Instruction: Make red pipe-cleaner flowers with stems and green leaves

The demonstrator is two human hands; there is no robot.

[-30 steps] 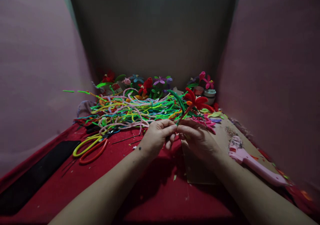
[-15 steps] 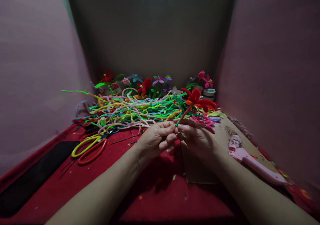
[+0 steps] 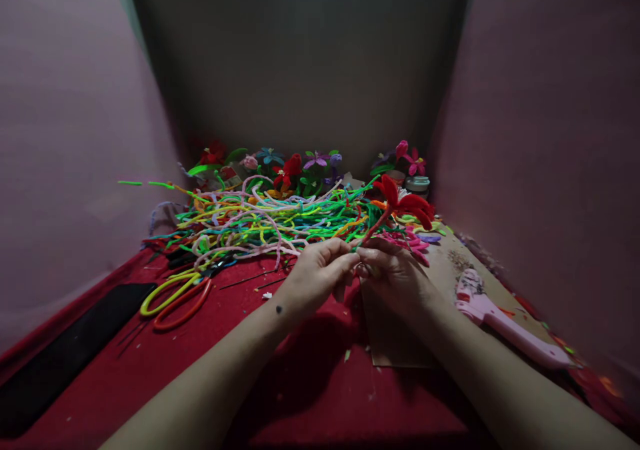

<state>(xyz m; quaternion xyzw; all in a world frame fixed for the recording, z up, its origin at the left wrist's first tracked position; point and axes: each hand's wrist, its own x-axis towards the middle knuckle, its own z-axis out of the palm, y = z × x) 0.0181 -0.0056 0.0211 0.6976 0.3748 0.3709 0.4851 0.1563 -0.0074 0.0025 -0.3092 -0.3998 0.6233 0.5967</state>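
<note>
A red pipe-cleaner flower tilts up and to the right above my fingers, its red stem running down into them. My right hand pinches the stem's lower end, where a bit of green pipe cleaner shows. Fingertips of my left hand press together on that same green bit, touching the right fingertips. The stem's tip is hidden between the fingers. Just behind the hands lies a heap of colourful pipe cleaners.
Scissors with yellow and red handles lie left on the red cloth, near a black strip. At right, a pink glue gun rests by a cardboard sheet. Finished flowers and a jar stand behind.
My left hand has rolled over, its back now more upward and its fingers curled under. The red flower has turned slightly, and a small white piece now shows near its petals.
</note>
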